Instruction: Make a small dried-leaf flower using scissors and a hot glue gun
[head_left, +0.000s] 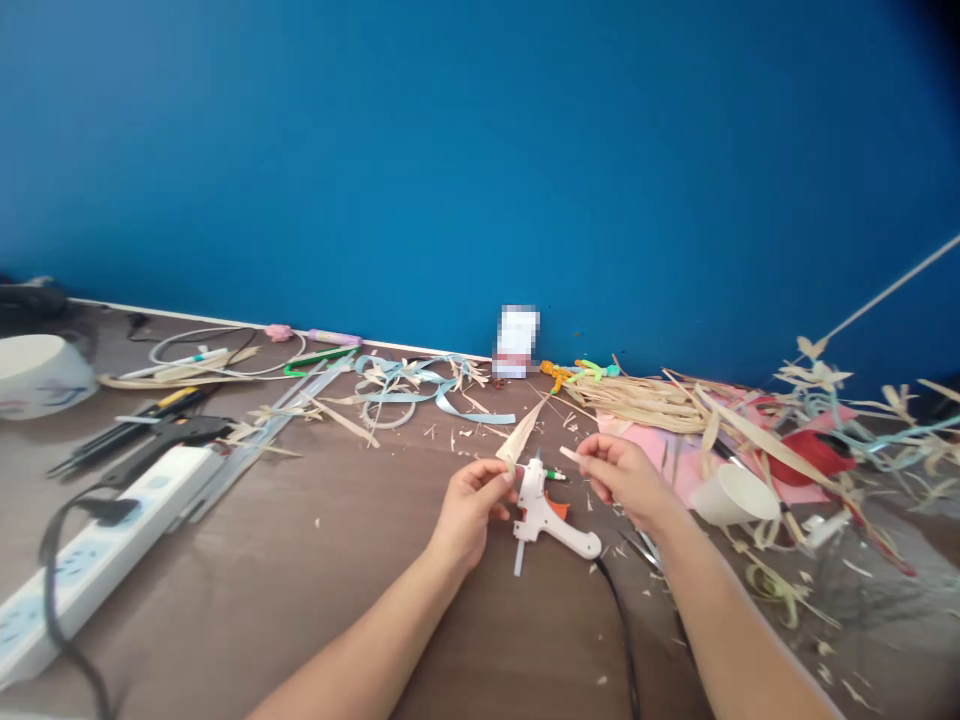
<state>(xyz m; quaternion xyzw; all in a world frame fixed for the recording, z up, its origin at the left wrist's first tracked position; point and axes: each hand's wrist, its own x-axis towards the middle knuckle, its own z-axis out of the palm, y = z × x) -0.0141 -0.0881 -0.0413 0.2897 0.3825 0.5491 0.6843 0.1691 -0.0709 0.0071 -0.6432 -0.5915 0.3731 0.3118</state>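
Observation:
My left hand point(466, 512) pinches the lower end of a pale, dried leaf-like strip point(523, 432), which widens near the fingers and tapers upward to a point. Between the thumb and fingers of my right hand point(619, 475) is a short, small pale piece point(571, 454), its tip pointing left. A white hot glue gun point(538, 512) with an orange trigger lies on the table between my hands, nozzle up and a clear glue stick point(519, 558) out of its back. Behind it a small green and white item point(555, 475) is partly hidden.
A white power strip point(90, 565) lies at left beside a black tool point(169, 440) and clear sticks point(255, 440). Blue ribbon point(450, 395) is further back. At right are a strip bundle point(637, 400), a white paper cup point(735, 495) and scissors point(641, 548). The glue gun's cord point(624, 630) runs toward me.

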